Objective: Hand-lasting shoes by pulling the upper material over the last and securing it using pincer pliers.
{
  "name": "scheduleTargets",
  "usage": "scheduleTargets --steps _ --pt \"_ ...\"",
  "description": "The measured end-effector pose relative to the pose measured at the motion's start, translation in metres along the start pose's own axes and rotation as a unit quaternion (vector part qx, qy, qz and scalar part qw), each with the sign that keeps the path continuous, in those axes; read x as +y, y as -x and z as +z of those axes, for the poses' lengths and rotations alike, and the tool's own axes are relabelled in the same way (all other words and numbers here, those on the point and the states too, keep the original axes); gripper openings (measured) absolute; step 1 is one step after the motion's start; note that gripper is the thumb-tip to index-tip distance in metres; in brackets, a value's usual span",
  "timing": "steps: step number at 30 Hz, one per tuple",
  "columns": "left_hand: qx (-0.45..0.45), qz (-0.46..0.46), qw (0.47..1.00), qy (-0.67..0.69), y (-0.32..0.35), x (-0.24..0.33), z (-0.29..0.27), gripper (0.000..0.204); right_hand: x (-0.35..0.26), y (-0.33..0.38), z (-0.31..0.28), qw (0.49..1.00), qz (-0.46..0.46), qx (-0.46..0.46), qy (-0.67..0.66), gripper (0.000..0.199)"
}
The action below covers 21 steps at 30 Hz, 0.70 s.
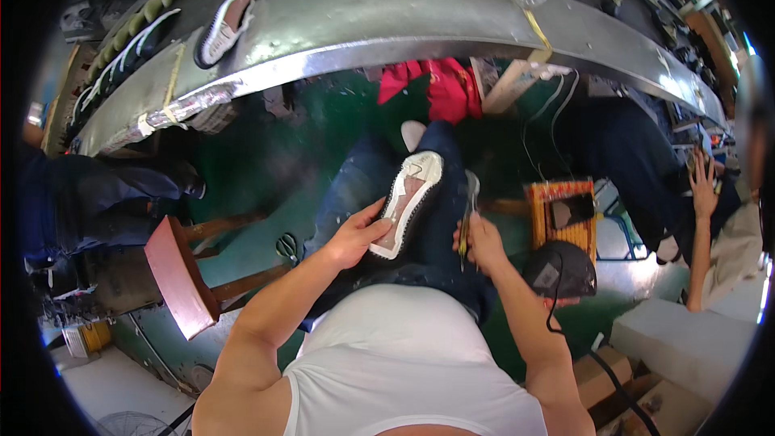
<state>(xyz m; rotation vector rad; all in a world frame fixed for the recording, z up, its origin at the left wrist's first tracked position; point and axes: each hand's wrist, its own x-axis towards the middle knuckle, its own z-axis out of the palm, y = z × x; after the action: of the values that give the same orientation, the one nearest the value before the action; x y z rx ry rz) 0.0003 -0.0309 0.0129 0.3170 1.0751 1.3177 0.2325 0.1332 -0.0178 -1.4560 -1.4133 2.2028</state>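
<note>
My left hand (355,238) grips one end of a shoe (408,194) above my lap, thumb on top. The shoe has a pale toe, a brownish middle and a dark stitched edge, with its toe pointing away from me. To its right, my right hand (486,244) is closed around a pair of pliers (472,186), whose silvery head points away from me; yellowish handles show between the fingers. The pliers are apart from the shoe. My fingers cover part of both things.
A metal-edged conveyor bench (387,16) curves ahead, bearing another shoe (226,24) at left. Scissors (286,247) lie by a reddish wooden stool (179,274). At right stand an orange woven seat (565,226) and a black bag (561,269). Other people sit on both sides.
</note>
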Motion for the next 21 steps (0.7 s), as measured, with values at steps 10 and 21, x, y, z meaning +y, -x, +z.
scheduleTargets --steps 10,21 --pt "0.021 0.186 0.979 -0.085 -0.042 0.267 0.005 0.067 -0.008 -0.016 -0.006 0.997 0.062 -0.028 -0.046 0.046" --pt "0.338 0.171 0.304 -0.874 -0.3 0.433 -0.047 0.039 -0.023 -0.033 -0.01 0.987 0.127 -0.044 -0.088 0.051"
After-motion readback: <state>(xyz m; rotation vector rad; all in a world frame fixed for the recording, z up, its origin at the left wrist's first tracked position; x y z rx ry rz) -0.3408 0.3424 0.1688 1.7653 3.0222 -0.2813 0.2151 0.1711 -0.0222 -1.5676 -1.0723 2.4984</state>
